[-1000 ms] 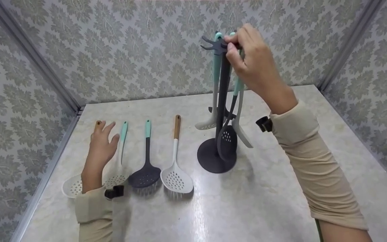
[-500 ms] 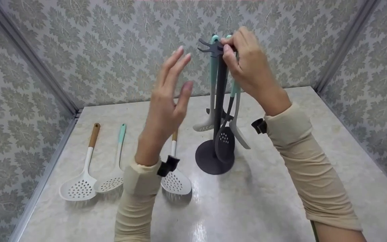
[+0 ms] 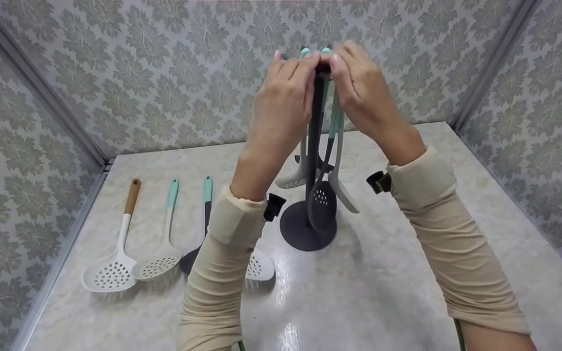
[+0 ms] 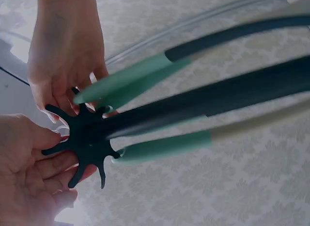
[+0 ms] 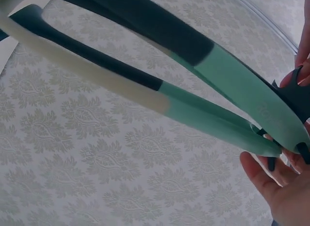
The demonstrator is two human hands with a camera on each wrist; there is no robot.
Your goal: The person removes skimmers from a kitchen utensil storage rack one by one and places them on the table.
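Observation:
A dark utensil stand [image 3: 294, 235] rises from a round base to a ring of curved hooks [image 4: 89, 144]. My left hand [image 3: 281, 105] pinches the left side of that hook ring between thumb and fingers. On the opposite side my right hand [image 3: 371, 95] grips the ring as well, its thumb close to the left fingertips. Mint-handled utensils hang from the hooks: a dark slotted spoon [image 3: 323, 207], a pale flat-ended utensil [image 3: 345, 197] and a pale slotted one [image 3: 291, 181]. Another dark piece behind the pole is partly hidden.
Left on the marbled table lie a white skimmer [image 3: 110, 275] with a wooden handle, a pale skimmer [image 3: 158, 267] and a dark skimmer [image 3: 207, 192], both mint-handled. Another white skimmer [image 3: 260, 267] is mostly covered by my left sleeve. Patterned panels [image 3: 178, 73] stand behind and beside.
My left hand has travelled from above the leftmost skimmers up and right to the stand's top, where it has taken hold. The right hand stays at the hooks.

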